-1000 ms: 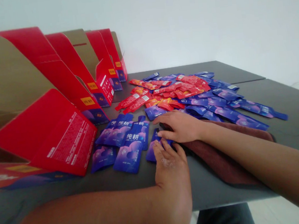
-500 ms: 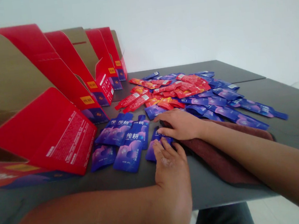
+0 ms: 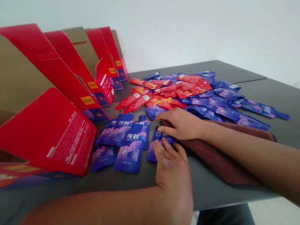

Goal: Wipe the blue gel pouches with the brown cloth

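My left hand [image 3: 171,165] lies flat on a purple-blue sachet [image 3: 153,150], its fingertips pressing the sachet's lower part. Just beyond, my right hand [image 3: 181,123] rests with its fingers stretched to the left, the thumb at the upper end of that same sachet. Neither hand grips anything. To the left, several more purple-blue sachets [image 3: 129,155] overlap in a small group, white lettering upward. Behind my right hand spreads a heap of red sachets [image 3: 182,88] and blue sachets [image 3: 226,110], the red ones mostly on top.
Several open red cardboard boxes [image 3: 70,141] stand in a row along the left side, flaps raised. A brown cloth [image 3: 218,162] lies under my right forearm on the dark grey table [image 3: 112,192]. A pale wall [image 3: 197,26] rises behind.
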A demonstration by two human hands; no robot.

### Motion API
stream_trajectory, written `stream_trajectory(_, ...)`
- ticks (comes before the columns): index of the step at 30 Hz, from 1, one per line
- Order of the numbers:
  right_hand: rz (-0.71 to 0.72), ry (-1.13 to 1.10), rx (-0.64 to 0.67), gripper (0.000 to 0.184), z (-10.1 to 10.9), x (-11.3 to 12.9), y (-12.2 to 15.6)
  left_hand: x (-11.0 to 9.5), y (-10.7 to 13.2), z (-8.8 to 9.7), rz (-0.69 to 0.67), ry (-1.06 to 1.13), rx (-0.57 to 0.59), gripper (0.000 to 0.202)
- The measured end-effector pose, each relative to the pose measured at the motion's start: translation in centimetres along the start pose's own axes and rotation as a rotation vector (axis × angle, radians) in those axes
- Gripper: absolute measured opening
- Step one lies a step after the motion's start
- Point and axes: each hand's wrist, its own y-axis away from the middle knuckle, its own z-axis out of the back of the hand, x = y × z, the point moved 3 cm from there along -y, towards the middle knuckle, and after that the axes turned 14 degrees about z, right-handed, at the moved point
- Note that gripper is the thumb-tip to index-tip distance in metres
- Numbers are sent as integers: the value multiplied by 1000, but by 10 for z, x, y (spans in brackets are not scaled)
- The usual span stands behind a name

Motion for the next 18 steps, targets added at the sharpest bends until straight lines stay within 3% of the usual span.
stream_trajectory(3,-2,10,-8,37,1,-1,0,-1,0,-2,7,-3,-18,50)
stream_trajectory(11,190,-126,31,35,-2,19,-2,-1,-1,0,36,-42,-60,47)
stream_trajectory(18,-29,31,19,37,-1,2,0,-1,1,-3,1,-33,-42,50)
